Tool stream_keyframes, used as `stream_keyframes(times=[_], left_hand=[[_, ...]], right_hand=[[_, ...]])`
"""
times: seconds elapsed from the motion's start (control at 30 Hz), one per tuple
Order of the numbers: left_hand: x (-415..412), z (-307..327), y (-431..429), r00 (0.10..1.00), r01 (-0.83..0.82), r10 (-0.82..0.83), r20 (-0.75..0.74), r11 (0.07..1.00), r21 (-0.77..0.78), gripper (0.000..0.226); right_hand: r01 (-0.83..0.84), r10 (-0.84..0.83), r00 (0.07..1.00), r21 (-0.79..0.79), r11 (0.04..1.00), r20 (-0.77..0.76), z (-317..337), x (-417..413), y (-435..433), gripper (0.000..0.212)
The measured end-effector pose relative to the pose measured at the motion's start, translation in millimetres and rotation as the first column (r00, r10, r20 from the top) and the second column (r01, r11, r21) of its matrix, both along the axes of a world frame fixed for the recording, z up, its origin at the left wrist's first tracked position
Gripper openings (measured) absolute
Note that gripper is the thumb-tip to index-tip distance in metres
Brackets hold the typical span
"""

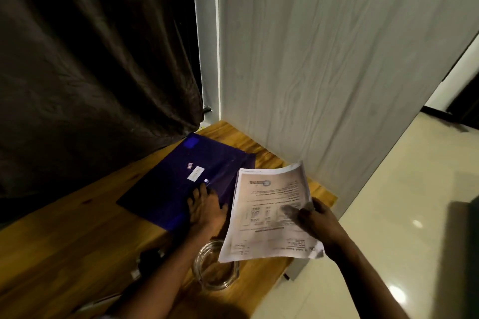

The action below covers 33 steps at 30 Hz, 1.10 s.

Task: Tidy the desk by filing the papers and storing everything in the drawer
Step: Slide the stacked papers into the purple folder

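Observation:
A dark blue plastic folder point(181, 181) with a snap button and a white label lies flat on the wooden desk point(64, 235). My left hand point(204, 207) rests on the folder near its snap button, fingers spread and straight. My right hand point(313, 223) grips a stack of printed papers point(269, 212) by its right edge, thumb on top. The papers hover above the desk, just right of the folder and partly over a glass jar.
A clear glass jar point(215, 272) stands near the desk's front edge, partly under the papers. A small dark object point(150, 259) lies left of my forearm. A dark curtain point(90, 59) hangs behind; a white panel point(324, 72) borders the desk's right side. Tiled floor point(388, 215) lies to the right.

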State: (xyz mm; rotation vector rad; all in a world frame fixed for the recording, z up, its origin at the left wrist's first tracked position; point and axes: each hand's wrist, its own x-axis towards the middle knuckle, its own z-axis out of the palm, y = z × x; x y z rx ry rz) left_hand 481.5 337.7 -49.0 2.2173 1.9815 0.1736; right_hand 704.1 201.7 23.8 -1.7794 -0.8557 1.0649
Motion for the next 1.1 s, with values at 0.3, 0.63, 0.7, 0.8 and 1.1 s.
stream_keyframes(times=[0.3, 0.63, 0.7, 0.8, 1.1], left_hand=[[-17.9, 13.7, 10.0, 0.966, -0.005, -0.001, 0.258, 1.0, 0.023, 0.04], [-26.2, 13.5, 19.4, 0.968, 0.009, 0.018, 0.25, 0.994, -0.107, 0.062], [-25.8, 12.3, 19.0, 0.97, 0.019, 0.002, 0.241, 0.996, -0.083, 0.059], [-22.8, 17.2, 14.2, 0.964, 0.015, 0.003, 0.267, 0.998, -0.063, 0.058], [-22.1, 20.1, 17.6, 0.991, 0.089, -0.077, 0.108, 0.989, -0.114, 0.067]], right_hand=[[0.038, -0.038, 0.999, 0.008, 0.999, -0.037, 12.5, -20.9, 31.8, 0.047], [-0.032, 0.026, 0.984, 0.028, 0.999, 0.177, 60.2, -33.8, 30.5, 0.028], [-0.04, 0.039, 0.982, 0.006, 0.999, 0.184, 70.4, -34.5, 31.6, 0.03], [-0.092, 0.102, 0.977, -0.06, 0.994, 0.188, 82.5, -37.6, 31.8, 0.034], [-0.146, 0.159, 0.979, -0.1, 0.984, 0.129, 95.6, -46.5, 34.9, 0.047]])
